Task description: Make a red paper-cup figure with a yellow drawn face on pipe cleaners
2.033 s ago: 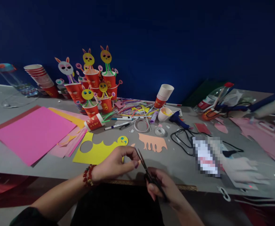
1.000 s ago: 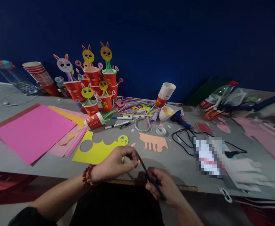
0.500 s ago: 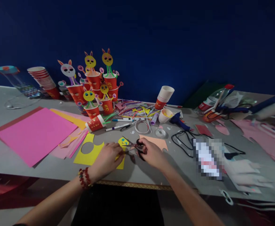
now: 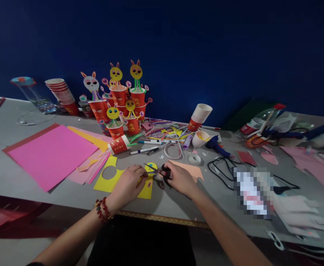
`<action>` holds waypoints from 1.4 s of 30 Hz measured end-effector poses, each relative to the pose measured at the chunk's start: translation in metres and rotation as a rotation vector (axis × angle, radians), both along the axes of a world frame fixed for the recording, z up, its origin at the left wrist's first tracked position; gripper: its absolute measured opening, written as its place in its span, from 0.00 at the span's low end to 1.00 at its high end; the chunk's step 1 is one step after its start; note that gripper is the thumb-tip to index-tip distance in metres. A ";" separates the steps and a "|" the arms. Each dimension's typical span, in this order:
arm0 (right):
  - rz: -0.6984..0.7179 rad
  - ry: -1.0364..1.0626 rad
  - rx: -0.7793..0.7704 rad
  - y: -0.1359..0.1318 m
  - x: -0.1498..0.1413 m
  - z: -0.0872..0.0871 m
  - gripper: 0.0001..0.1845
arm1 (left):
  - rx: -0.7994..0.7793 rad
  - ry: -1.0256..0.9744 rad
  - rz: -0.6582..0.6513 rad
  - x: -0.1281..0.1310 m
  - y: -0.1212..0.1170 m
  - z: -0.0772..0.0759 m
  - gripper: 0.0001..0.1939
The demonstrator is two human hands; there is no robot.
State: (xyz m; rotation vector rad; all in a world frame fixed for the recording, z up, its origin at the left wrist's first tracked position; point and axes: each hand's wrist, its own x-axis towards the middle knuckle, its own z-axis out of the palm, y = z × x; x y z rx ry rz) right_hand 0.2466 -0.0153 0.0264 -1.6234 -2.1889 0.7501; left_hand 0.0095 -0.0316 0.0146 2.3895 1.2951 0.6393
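My right hand [image 4: 180,178] is closed round the dark handles of a pair of scissors [image 4: 159,172]. The scissor blades point left and stand apart, close to the fingertips of my left hand [image 4: 130,181]. Those left fingers are pinched together; whatever small thing is between them is hidden. Beneath the left hand lies a yellow sheet [image 4: 102,183] with a round hole cut in it. Just behind the blades is a yellow paper disc [image 4: 151,166] with a drawn face, partly covered. A small pinkish oval [image 4: 149,184] lies on the yellow sheet's right part.
Pink sheets [image 4: 53,155] lie at left. Red paper cups [image 4: 115,130] with rabbit-faced figures stand behind, beside a lying cup [image 4: 119,144]. Pens [image 4: 143,150], a tape roll [image 4: 195,159] and a blue glue gun [image 4: 218,147] with a looping black cable lie beyond my hands.
The whole view has shifted, so things sit further right. Both hands stay close together by the scissors, and the pinkish oval on the yellow sheet now shows.
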 end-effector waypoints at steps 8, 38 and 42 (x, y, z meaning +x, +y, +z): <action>-0.155 0.339 0.000 0.014 0.007 -0.014 0.08 | 0.116 0.238 -0.325 0.032 0.007 0.019 0.10; -0.286 0.812 -0.074 -0.034 0.046 -0.024 0.18 | 0.045 0.215 -0.637 0.058 0.066 0.017 0.06; -0.297 0.824 -0.085 -0.038 0.045 -0.022 0.18 | -0.083 0.063 -0.618 0.056 0.066 0.019 0.07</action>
